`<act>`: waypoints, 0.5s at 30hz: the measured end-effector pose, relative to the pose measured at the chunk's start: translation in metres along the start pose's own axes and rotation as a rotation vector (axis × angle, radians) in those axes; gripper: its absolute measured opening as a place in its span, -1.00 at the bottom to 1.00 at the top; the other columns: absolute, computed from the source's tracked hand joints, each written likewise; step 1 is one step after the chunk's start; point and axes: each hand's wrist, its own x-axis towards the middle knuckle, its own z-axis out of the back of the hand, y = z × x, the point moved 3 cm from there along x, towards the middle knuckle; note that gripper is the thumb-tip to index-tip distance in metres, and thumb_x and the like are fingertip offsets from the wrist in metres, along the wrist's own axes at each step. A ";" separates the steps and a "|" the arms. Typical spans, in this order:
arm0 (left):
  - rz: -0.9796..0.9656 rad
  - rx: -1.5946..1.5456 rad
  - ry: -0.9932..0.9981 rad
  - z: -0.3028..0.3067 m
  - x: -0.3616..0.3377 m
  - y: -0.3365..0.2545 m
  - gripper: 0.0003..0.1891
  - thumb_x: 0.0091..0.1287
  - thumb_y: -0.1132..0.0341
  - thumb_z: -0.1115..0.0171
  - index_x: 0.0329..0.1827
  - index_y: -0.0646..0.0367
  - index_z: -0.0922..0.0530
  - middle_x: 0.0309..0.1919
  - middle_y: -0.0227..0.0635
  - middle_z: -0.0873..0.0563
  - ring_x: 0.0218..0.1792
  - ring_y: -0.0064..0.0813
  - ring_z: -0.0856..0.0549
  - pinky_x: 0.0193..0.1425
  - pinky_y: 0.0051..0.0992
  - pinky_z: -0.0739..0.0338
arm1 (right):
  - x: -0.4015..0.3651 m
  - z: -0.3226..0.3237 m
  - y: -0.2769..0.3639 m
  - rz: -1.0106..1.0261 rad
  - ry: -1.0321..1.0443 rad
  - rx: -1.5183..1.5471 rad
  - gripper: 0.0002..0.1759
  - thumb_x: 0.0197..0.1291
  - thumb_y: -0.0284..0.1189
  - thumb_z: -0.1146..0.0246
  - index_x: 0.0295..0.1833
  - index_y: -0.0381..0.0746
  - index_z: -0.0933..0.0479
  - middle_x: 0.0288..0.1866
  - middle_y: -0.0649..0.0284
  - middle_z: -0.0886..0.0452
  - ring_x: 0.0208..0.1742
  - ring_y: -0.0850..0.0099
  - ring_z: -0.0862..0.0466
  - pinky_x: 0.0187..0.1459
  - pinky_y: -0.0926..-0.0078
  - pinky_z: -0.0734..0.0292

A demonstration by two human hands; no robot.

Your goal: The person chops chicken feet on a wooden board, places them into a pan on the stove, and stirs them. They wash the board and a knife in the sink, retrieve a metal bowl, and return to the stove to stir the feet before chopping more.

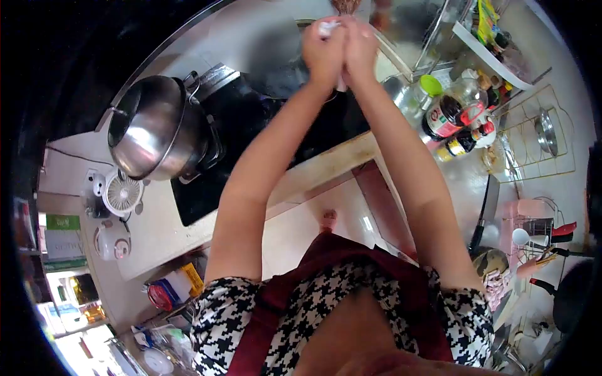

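Note:
Both arms stretch forward over the black stovetop [251,125]. My left hand [323,53] and my right hand [362,50] are pressed together, with fingers closed around something white and partly hidden. A bit of white cloth or paper [327,27] shows at the top of my left hand. Just beyond the hands is a brown bristly thing [346,6], cut off by the view's edge. Beneath and left of the hands is a dark wok [273,72], blurred. What exactly the fingers grip cannot be made out.
A large steel pot [153,128] stands on the stove's left. Sauce bottles [444,116] and a green-lidded jar [430,86] crowd the right counter. A cleaver [488,210] lies further down. A small white fan [123,193] and white kettle [113,240] are at the left.

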 end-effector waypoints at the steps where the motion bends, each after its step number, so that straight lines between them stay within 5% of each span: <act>1: 0.187 -0.040 -0.015 0.016 0.018 0.026 -0.73 0.12 0.30 -0.20 -0.16 0.25 -0.57 -0.37 -0.25 -0.63 -0.35 -0.36 -0.61 -0.19 -0.38 -0.52 | 0.017 -0.015 -0.035 -0.163 0.045 -0.160 -0.62 0.21 -0.14 -0.15 -0.09 -0.25 -0.51 -0.28 0.25 -0.60 -0.24 0.45 -0.58 -0.22 0.49 -0.51; 4: 0.704 0.341 0.100 0.067 0.068 0.091 -0.61 0.20 0.08 -0.14 -0.16 0.29 -0.55 -0.33 -0.19 -0.65 -0.39 -0.33 -0.62 -0.30 -0.37 -0.53 | 0.035 -0.050 -0.102 -0.612 0.246 -0.006 -0.45 0.20 0.08 -0.11 -0.05 -0.22 -0.49 -0.25 0.25 -0.59 -0.28 0.44 -0.56 -0.31 0.44 -0.52; 7: 0.821 0.495 0.214 0.081 0.078 0.067 -0.45 0.22 -0.11 -0.06 -0.14 0.29 -0.56 -0.31 -0.15 -0.66 -0.40 -0.26 -0.64 -0.37 -0.35 -0.53 | 0.044 -0.060 -0.122 -0.822 0.548 0.001 -0.33 0.18 0.20 -0.02 0.03 -0.19 -0.46 -0.18 0.25 -0.59 -0.28 0.40 -0.57 -0.38 0.40 -0.54; 8: 0.821 0.659 0.483 0.106 0.114 0.126 -0.26 0.20 -0.31 0.00 0.02 0.29 -0.48 -0.08 -0.12 -0.59 -0.27 -0.07 -0.63 -0.23 -0.10 -0.54 | 0.048 -0.058 -0.107 -0.757 0.523 -0.246 -0.30 0.16 0.24 0.01 0.01 -0.19 -0.48 -0.07 0.23 -0.58 -0.18 0.34 -0.59 -0.40 0.37 -0.56; 9: 0.796 1.045 0.489 0.090 0.102 0.050 -0.27 0.20 -0.28 -0.03 0.10 0.27 -0.47 -0.04 -0.07 -0.60 -0.12 -0.07 -0.63 -0.14 -0.11 -0.54 | 0.049 -0.054 -0.085 -0.580 0.520 -0.390 -0.30 0.16 0.23 0.00 -0.01 -0.20 -0.50 -0.10 0.22 -0.59 -0.20 0.35 -0.61 -0.39 0.37 -0.56; 11: 0.508 1.254 0.665 0.104 0.123 0.048 -0.25 0.18 -0.28 -0.06 0.14 0.26 -0.46 -0.02 -0.04 -0.61 0.00 -0.14 -0.61 -0.04 -0.21 -0.52 | 0.045 -0.041 -0.041 -0.209 0.495 -0.657 -0.32 0.16 0.21 -0.02 -0.05 -0.23 -0.53 -0.15 0.20 -0.62 -0.23 0.35 -0.63 -0.38 0.37 -0.56; 12: 0.241 1.203 0.558 0.108 0.120 0.030 -0.32 0.17 -0.23 -0.09 0.06 0.25 -0.52 -0.06 -0.01 -0.62 -0.02 -0.13 -0.62 -0.01 -0.28 -0.51 | 0.040 -0.027 -0.037 0.037 0.457 -0.724 -0.34 0.18 0.18 -0.02 -0.19 -0.26 -0.57 -0.36 0.20 -0.64 -0.38 0.37 -0.64 -0.40 0.41 -0.54; 13: -0.021 1.139 0.438 0.112 0.109 0.000 -0.37 0.16 -0.19 -0.12 -0.01 0.24 -0.57 -0.10 0.03 -0.64 -0.04 -0.11 -0.63 0.03 -0.34 -0.50 | 0.021 -0.012 -0.024 0.011 0.508 -0.821 -0.36 0.19 0.16 -0.03 -0.24 -0.27 -0.58 -0.44 0.20 -0.63 -0.45 0.38 -0.63 -0.42 0.44 -0.52; 15: -0.179 0.903 0.356 0.123 0.077 -0.058 -0.51 0.19 0.00 -0.23 0.00 0.25 -0.55 -0.13 -0.04 -0.65 -0.02 -0.23 -0.63 0.03 -0.39 -0.51 | -0.038 0.007 -0.007 -0.119 0.605 -0.847 -0.35 0.18 0.16 -0.05 -0.36 -0.29 -0.57 -0.54 0.20 -0.60 -0.53 0.40 -0.61 -0.44 0.48 -0.48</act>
